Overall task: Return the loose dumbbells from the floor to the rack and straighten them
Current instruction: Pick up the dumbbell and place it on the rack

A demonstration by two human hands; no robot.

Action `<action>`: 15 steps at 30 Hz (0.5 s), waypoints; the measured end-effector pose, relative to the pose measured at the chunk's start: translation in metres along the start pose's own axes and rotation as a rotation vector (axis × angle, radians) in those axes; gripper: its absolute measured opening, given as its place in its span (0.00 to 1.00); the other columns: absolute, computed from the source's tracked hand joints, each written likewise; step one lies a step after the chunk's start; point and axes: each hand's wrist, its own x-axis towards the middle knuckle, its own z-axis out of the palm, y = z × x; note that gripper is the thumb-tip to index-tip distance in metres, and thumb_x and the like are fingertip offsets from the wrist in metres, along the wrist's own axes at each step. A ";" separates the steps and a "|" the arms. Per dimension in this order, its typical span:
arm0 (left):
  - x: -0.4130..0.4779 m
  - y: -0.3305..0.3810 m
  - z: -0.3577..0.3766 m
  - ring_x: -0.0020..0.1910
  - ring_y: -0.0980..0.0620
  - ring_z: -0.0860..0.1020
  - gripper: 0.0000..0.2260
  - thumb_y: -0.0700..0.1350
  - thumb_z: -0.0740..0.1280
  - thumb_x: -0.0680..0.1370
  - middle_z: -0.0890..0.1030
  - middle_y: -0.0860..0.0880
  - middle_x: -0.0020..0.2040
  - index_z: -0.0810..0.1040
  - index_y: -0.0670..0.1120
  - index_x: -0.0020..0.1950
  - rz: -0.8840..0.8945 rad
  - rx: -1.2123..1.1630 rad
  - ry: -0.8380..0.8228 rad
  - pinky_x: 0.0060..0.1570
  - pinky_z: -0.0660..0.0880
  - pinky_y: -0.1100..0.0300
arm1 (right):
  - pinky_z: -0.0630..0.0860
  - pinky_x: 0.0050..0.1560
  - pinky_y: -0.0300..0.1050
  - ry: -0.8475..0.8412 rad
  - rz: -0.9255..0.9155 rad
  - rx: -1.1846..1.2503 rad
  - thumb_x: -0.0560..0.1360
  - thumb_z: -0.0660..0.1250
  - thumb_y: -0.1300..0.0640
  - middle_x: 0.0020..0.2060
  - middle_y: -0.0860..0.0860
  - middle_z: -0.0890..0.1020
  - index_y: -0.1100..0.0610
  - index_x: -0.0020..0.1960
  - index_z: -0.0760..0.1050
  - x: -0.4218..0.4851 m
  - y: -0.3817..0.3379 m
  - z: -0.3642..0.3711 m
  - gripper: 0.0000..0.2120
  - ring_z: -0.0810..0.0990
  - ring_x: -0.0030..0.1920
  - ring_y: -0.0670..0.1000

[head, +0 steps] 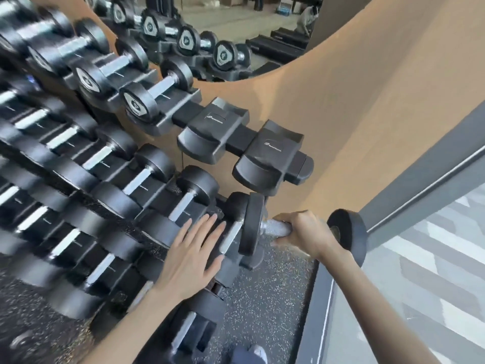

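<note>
right hand (304,232) gripping dumbbell (278,228) handle, fingers wrapped; left hand (193,254) lying flat, fingers spread, steadying neighbour; should be aiming for empty cradle (265,156).

Dumbbell (253,224) in the right hand (307,232): heads are looking matt black and rubber-like; handle is gleaming as bright, rough-knurled metal.
Racked dumbbells (154,160): are showing the same matt black heads and shiny metal handles.
Rack cradles (273,156): are appearing as smooth black plastic, faintly glossy.
Floor (270,298): is showing rough, speckled black rubber.
Wall (354,88): is looking matt tan.
Mirror (236,27): is shining glossy.
</note>
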 end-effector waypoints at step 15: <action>0.066 0.087 0.029 0.71 0.45 0.66 0.26 0.56 0.53 0.78 0.69 0.44 0.71 0.67 0.45 0.72 -0.333 0.127 -0.023 0.71 0.56 0.47 | 0.70 0.40 0.43 -0.062 -0.374 -0.100 0.65 0.74 0.45 0.46 0.47 0.82 0.41 0.56 0.75 0.100 0.113 -0.035 0.20 0.79 0.48 0.53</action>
